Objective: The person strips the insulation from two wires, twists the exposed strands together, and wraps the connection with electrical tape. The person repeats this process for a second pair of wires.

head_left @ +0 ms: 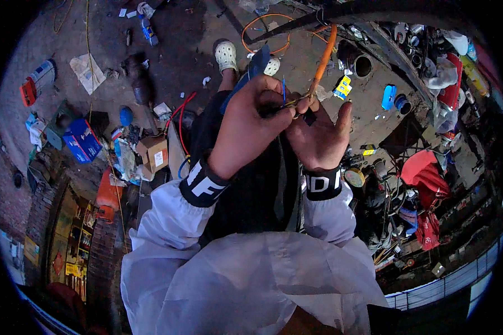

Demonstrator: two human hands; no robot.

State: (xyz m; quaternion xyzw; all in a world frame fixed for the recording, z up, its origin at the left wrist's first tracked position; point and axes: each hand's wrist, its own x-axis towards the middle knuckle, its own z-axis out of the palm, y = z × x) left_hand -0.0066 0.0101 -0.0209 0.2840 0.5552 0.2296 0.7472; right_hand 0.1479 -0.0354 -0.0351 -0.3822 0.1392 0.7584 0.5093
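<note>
An orange cable (325, 53) hangs from a dark bar (360, 12) down to my hands, where its end splits into thin wires (289, 102), one of them blue (283, 84). My left hand (250, 123) is closed in a pinch on these wires, its fingertips partly hidden behind its thumb. My right hand (317, 131) has its fingers curled on the cable's end, with the thumb held out to the right. A small dark item (308, 117) shows at those fingers; I cannot make out what it is. Behind my left hand is a blue strip (258, 62).
My white clogs (225, 54) are on the littered floor (190, 33). Leftward lie a blue box (81, 139), a cardboard box (152, 153) and an orange cylinder (109, 192). Rightward are a metal pot (362, 66), red fabric (422, 178) and clutter along dark metal framing.
</note>
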